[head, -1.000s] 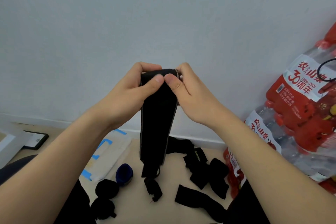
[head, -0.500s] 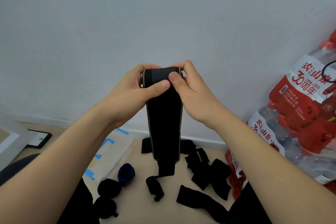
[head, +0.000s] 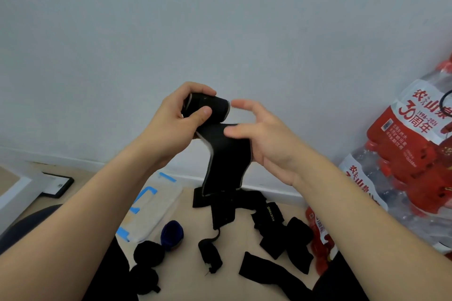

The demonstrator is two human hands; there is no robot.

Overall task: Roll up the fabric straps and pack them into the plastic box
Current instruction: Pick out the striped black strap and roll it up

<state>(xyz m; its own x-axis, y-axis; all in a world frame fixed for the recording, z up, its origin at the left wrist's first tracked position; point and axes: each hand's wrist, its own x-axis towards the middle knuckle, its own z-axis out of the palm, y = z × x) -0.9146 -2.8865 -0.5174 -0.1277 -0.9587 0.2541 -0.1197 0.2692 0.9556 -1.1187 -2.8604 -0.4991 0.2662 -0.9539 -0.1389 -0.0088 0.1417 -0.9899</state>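
The left hand (head: pixel 181 124) gripped the rolled end of a black strap (head: pixel 226 159), held up in the air. The right hand (head: pixel 266 144) was spread wide; its thumb seemed to touch the hanging part. The plastic box (head: pixel 156 205) lay on the floor (head: pixel 186 273), near left, beside rolled straps (head: pixel 148 253).

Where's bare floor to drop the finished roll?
Bare floor between the blue roll and the small curled strap, running down past the black rolls. Crowded: the loose strap pile to its right, up to the bottle pack.
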